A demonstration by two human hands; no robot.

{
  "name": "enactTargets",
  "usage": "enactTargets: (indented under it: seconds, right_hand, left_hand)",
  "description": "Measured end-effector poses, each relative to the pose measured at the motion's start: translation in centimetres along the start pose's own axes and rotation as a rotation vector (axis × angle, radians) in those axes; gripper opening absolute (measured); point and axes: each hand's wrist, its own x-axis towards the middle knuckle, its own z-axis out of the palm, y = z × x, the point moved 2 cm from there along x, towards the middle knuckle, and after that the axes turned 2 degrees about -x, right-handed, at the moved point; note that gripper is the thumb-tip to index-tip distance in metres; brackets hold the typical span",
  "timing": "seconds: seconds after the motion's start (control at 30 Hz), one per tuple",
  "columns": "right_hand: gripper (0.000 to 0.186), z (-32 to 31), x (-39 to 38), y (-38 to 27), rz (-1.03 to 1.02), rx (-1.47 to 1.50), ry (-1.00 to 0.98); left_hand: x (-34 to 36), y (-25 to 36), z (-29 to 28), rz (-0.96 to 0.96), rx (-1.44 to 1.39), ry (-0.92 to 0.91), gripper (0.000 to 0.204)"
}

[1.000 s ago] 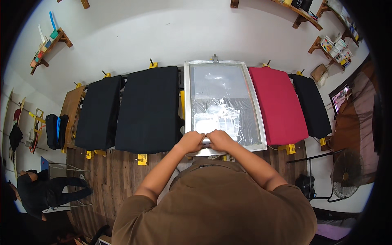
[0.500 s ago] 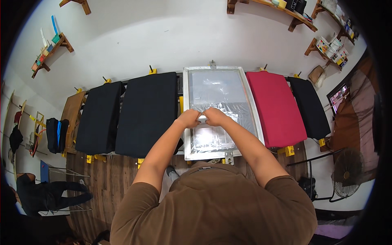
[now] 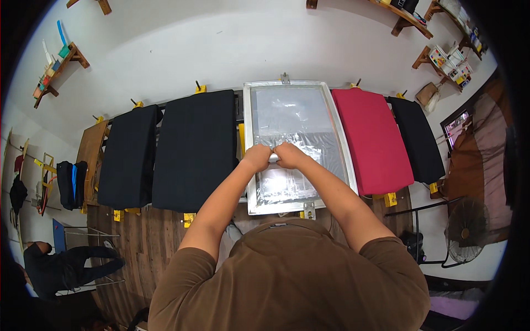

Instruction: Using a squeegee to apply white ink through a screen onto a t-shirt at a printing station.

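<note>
A screen printing frame (image 3: 247, 165) with a silver metal rim lies in front of me, its mesh (image 3: 287, 107) pale at the far end and covered with shiny clear film nearer me. My left hand (image 3: 258, 158) and my right hand (image 3: 290, 155) meet over the middle of the mesh, both closed round a silver-handled squeegee (image 3: 273, 158). Most of the squeegee, and its blade, is hidden by my hands and arms. A metal clamp (image 3: 309, 211) sits at the near edge of the frame, another clamp (image 3: 285, 79) at the far edge.
Black cloth-covered boards (image 3: 193, 149) stand left of the frame. On its right are a red cloth-covered board (image 3: 372, 140) and a black one (image 3: 418, 140). A standing fan (image 3: 466, 231) is at the right. Another person (image 3: 52, 270) stands at the lower left. Wooden shelves (image 3: 408, 25) hang on the wall.
The whole view has shifted slightly, with the boards and frame sitting a little higher and further left. Both hands stay closed on the squeegee at nearly the same part of the mesh.
</note>
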Motion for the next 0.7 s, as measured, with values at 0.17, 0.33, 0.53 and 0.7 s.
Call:
enactTargets:
  seconds: [0.17, 0.33, 0.53, 0.7]
  right_hand:
    - [0.022, -0.9, 0.4, -0.3, 0.004, 0.024, -0.040]
    - [0.023, -1.4, 0.6, -0.5, -0.003, 0.037, -0.059]
    - [0.024, -1.6, 1.1, -0.2, 0.046, 0.042, -0.126]
    - [0.024, -1.1, 1.0, 0.0, 0.015, 0.045, -0.098]
  left_hand:
    - [1.1, 0.6, -0.9, -0.066, 0.063, -0.048, 0.023]
    - [1.7, 0.3, -0.6, -0.044, 0.071, -0.037, 0.023]
    - [2.2, -0.5, -0.3, 0.027, 0.086, -0.043, 0.021]
    - [1.8, -0.4, -0.3, 0.036, 0.093, -0.026, 0.019]
